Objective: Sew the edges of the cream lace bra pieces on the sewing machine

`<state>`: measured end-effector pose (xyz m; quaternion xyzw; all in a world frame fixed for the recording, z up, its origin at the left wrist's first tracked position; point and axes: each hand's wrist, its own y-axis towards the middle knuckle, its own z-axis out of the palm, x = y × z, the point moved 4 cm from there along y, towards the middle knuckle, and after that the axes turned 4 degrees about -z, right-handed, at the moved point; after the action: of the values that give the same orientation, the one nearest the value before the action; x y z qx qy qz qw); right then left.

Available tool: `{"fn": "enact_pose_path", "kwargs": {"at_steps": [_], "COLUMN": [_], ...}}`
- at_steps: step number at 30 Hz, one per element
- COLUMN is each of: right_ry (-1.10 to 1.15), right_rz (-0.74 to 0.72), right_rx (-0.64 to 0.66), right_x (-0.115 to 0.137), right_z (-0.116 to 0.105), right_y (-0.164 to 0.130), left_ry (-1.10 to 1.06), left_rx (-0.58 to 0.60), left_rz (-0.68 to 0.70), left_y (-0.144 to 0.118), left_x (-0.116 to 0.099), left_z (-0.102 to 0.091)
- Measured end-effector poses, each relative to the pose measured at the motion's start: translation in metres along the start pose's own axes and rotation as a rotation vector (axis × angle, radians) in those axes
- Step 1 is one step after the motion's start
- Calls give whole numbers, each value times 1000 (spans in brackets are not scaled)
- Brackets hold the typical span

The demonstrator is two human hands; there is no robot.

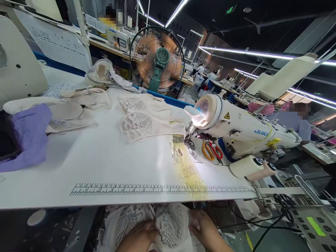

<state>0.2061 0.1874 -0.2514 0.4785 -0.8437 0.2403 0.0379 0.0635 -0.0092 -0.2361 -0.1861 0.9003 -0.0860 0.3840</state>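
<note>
Below the table's front edge, a white lace bra piece [170,225] with moulded, patterned cups lies across my lap. My left hand [140,235] is closed on it near the middle, between the two lace cups, thumb and fingers pinching the fabric. At its right side my right hand [206,229] grips the plain white edge, fingers partly hidden by the cloth. Up on the table, more white lace bra pieces [139,120] lie flat, reaching toward the needle area of a white sewing machine [233,122].
A printed ruler [157,190] runs along the front of the white table [118,161]. Yellow tape [187,168], orange-handled scissors [207,151] and thread cones [246,167] are near the machine. Purple cloth [28,136] and cup pieces [70,112] lie left. A fan [157,57] stands behind.
</note>
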Motion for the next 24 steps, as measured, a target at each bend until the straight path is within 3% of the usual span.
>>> {"fn": "enact_pose_path", "kwargs": {"at_steps": [6,17,21,24], "right_ry": [-18,-11,-1,-38], "right_rz": [29,22,-30,-40], "right_rx": [77,65,-31,-30], "right_x": [5,-19,-23,-22], "right_z": [-6,18,17,12], "right_y": [0,0,-1,3], "left_ry": [-30,-63,-91,-111], "left_rx": [94,93,79,49], "left_rz": [-136,-120,-84,-56], "left_y": [-9,-20,-21,-19], "left_x": [-15,-18,-10,-1], "left_z": [-9,-4,7,18]}}
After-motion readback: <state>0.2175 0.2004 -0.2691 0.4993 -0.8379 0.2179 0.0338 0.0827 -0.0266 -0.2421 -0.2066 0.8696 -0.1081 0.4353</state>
